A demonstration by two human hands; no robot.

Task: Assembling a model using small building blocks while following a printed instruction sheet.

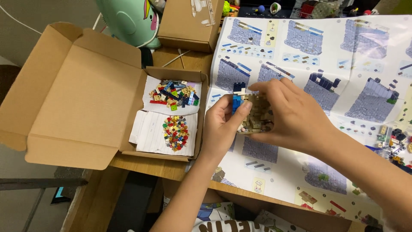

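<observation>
Small tan-and-blue toy-brick model [254, 112], part-built, sits mid-scene, held up just above the big white folded-out paper instruction sheet [326, 73]; build looks approx. early-to-mid stage, judging by size: a tan walled chunk w/ a dark blue column on its far-left corner, well short of the larger grey structures drawn on the sheet; lots of loose pcs not yet used. Left hand [221, 129] comes up from near side, palm cupping model's left face, thumb pressed on the tan bricks, fingers closed round it; right hand [292, 114] reaches in from the right, arched over the top, fingertips curled shut on the model's upper edge by the blue part; can't tell if a separate brick is pinched there. Left of hands: open brown cardboard box [77, 99] w/ two piles of mixed small coloured bricks [175, 132] on white paper; more loose bricks [392, 144] at far right edge of sheet; wooden table [171, 169] underneath.
</observation>
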